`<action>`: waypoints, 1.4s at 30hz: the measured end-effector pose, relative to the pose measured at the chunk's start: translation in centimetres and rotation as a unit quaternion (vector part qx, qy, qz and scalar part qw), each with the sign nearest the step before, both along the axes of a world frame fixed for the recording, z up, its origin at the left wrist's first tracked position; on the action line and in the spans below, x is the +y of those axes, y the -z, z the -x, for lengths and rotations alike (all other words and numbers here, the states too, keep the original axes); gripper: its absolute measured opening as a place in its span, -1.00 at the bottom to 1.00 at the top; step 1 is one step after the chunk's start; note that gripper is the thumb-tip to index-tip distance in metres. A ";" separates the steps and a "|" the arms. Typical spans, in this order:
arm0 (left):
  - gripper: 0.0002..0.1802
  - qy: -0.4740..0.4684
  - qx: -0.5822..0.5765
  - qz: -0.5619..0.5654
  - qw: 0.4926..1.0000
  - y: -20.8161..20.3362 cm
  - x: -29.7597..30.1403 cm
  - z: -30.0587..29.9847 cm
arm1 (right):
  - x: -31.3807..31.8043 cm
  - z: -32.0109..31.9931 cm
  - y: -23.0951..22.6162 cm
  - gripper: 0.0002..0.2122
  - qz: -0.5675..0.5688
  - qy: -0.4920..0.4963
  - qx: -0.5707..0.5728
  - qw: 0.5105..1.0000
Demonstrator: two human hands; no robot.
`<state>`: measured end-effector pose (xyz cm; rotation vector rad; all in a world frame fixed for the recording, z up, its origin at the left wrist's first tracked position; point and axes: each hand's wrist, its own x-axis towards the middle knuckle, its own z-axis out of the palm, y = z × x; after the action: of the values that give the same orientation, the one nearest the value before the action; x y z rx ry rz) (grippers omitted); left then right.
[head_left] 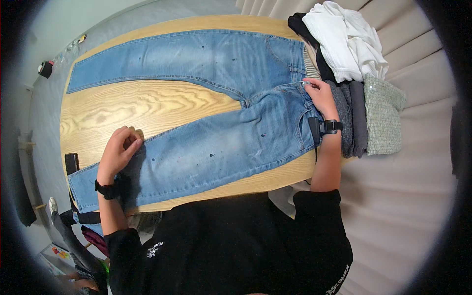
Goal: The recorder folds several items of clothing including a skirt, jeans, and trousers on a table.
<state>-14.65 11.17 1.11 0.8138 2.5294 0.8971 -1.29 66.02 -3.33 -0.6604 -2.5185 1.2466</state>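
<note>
Wooden bench (147, 98) fills mid-frame beneath one pair of blue jeans (196, 147). The right hand (321, 96), upper right, pinches the waistband (298, 59) between its fingers; the left hand (118, 150), at left, curls its fingers, grip unclear. One black device (72, 162), far left, lies partly hidden.

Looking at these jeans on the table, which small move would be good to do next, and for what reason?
I would perhaps smooth the creases beside the fly with the right hand. That hand is at the waistband, close to them, and the jeans look wrinkled there, while the legs lie mostly flat.
</note>
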 end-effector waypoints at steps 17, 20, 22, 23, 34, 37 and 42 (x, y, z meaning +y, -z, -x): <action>-0.86 -0.125 -0.107 -0.159 0.974 4.0 -1.5 1.2 | -0.5 0.1 -2.4 -0.77 0.047 -0.045 -0.067 0.996; -0.87 -0.134 -0.097 -0.171 0.971 3.3 -1.5 0.9 | -0.5 -0.2 -2.7 -0.76 0.059 -0.046 -0.049 0.996; -0.88 -0.138 -0.107 -0.180 0.968 3.2 -1.2 1.1 | -0.3 -0.2 -2.5 -0.77 0.065 -0.046 -0.051 0.996; -0.88 -0.138 -0.107 -0.180 0.968 3.3 -1.1 1.1 | -0.2 -0.2 -2.4 -0.77 0.072 -0.047 -0.050 0.995; -0.89 -0.141 -0.093 -0.195 0.966 3.3 -1.1 1.2 | 0.0 -0.4 -2.2 -0.81 0.013 -0.096 -0.044 0.994; -0.89 -0.148 -0.108 -0.184 0.966 3.1 -1.3 0.8 | -0.3 -0.6 -2.4 -0.82 0.002 -0.089 -0.044 0.995; -0.88 -0.141 -0.088 -0.178 0.970 3.1 -1.4 0.8 | -2.2 -0.2 -3.5 -0.82 -0.112 -0.043 -0.080 0.989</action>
<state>-15.48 9.72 -2.02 0.4437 2.3953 1.4764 -1.05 63.82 0.17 -0.6268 -2.7927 0.9481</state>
